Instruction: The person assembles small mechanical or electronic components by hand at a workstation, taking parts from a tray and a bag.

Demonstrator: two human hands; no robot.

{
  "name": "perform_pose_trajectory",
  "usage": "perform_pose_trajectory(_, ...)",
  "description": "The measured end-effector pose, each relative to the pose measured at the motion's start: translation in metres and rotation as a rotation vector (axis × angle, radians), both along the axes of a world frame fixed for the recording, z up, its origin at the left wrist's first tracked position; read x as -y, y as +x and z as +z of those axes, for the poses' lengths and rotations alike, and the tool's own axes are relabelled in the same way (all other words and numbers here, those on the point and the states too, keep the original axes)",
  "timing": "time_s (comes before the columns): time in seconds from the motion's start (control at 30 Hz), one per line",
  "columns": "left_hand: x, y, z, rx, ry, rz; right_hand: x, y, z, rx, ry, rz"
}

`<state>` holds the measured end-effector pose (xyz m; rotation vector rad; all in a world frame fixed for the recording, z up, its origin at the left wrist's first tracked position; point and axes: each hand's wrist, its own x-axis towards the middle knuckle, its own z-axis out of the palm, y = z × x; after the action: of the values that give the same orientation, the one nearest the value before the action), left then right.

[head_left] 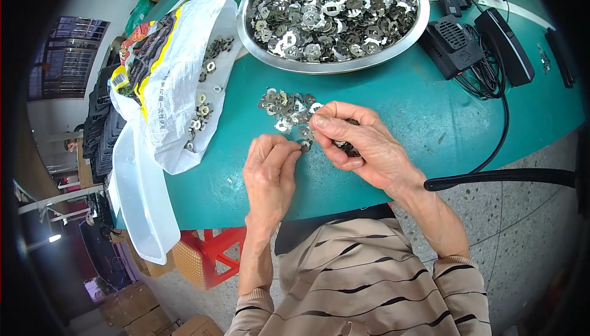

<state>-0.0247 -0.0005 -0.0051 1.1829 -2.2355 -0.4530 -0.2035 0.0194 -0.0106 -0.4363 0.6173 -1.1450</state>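
My left hand [270, 170] is closed in a pinch over the green table. At its fingertips is a small round metal piece [305, 146], partly hidden by the fingers. My right hand [372, 148] is curled round several small stamped metal pieces [349, 147], which show between the palm and fingers. Its thumb and forefinger press together by the edge of a loose pile of metal pieces [284, 107] lying flat on the table, just beyond both hands. Farther back, a wide steel bowl [344, 67] is heaped with the same silvery pieces [335, 13].
Left of the pile lies a white woven sack [178, 102] with more small metal parts [201, 115] on it. A clear plastic tray [142, 204] hangs over the table's left edge. Black electrical devices [455, 44] with coiled cables [491, 78] stand at the right. Below is a red stool [215, 256].
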Motion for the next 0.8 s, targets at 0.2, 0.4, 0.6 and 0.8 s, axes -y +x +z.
perform_pose_trajectory(0.2,-0.004,0.013,0.016,-0.402,0.5,0.026,-0.003,-0.001,0.003,-0.07,-0.015,0.038)
perform_pose_trajectory(0.4,-0.005,0.011,0.014,-1.091,0.999,-0.096,-0.006,0.004,0.012,-0.201,-0.131,0.107)
perform_pose_trajectory(0.6,-0.008,0.005,0.008,-1.111,1.008,-0.043,-0.006,0.005,0.01,-0.328,-0.233,0.078)
perform_pose_trajectory(0.8,-0.009,-0.001,0.01,-1.051,0.969,0.043,-0.005,0.008,0.005,-0.401,-0.369,-0.008)
